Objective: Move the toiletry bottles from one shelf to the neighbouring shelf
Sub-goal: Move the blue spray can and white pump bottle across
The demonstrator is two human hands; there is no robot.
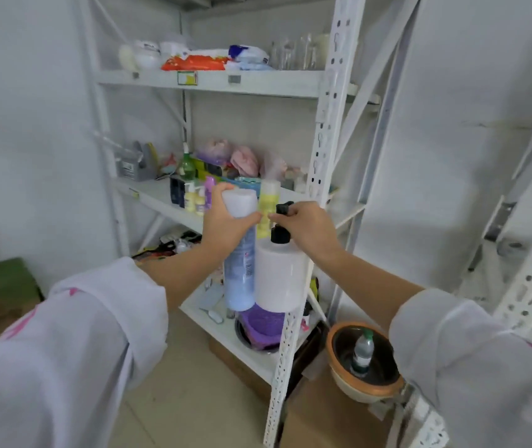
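Before the white rack (324, 130) your two hands are raised side by side, each carrying a bottle clear of the shelves. Your left hand (225, 223) is wrapped round the upper part of a tall blue bottle (239, 279), fingers curled just under its white cap (239, 202); the bottle hangs upright in front of the lower shelf (225, 331). Your right hand (306, 226) grips the black pump (280, 234) of a white bottle (280, 276), fingers closed round the pump head, so the body hangs below the hand. The two bottles are just beside each other, the white one against the rack's front post in the view. Just behind your hands a yellow bottle (267, 202) stands on the middle shelf (158, 197), near its front edge. Further left on that shelf stand small pale bottles (193, 198), a purple one (209, 192) and a green bottle (187, 164), with bagged items behind them. On the top shelf (213, 81) lie packets and clear glasses (293, 54). On the floor to the right a bowl (364, 363) holds a small plastic bottle (362, 350). A purple basket (263, 324) sits on the lower shelf under the held bottles.
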